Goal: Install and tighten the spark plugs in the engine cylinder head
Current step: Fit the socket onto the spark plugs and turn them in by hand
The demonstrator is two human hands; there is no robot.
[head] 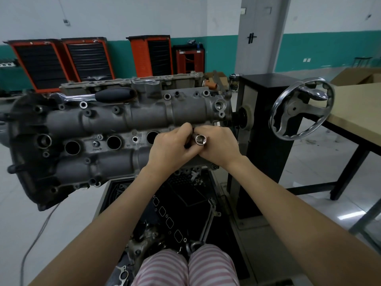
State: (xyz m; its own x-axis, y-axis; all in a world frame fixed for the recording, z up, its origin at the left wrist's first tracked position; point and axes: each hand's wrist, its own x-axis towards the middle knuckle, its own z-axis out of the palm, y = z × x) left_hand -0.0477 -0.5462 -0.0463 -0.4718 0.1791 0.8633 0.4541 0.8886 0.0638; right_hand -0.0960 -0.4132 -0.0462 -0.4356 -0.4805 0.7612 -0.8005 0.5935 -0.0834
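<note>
Grey cast metal makes up the cylinder head (115,129), which is mounted on its side on a stand and serves here as the reference point. Far left of it, against the back wall, stand orange and black tool cabinets (61,62). Along the upper edge of the cylinder head lies a ratchet wrench (97,96), its black grip pointing right, touched by neither hand. Across the middle band of the head runs a row of round plug holes; the leftmost open hole (72,147) and the one beside it (114,142) are dark, and no plug can be made out inside them. At the right end of that row both hands meet, close against the casting. The left hand (171,149) has its fingers curled around the lower part of a chrome socket (200,139), and what lies below its fingers is hidden. The right hand (218,147) grips the same socket near its open top end, which faces the camera. Right of the cylinder head, a chrome handwheel (301,108) sits on the black stand post (266,120). Beyond it, a wooden table (356,112).
</note>
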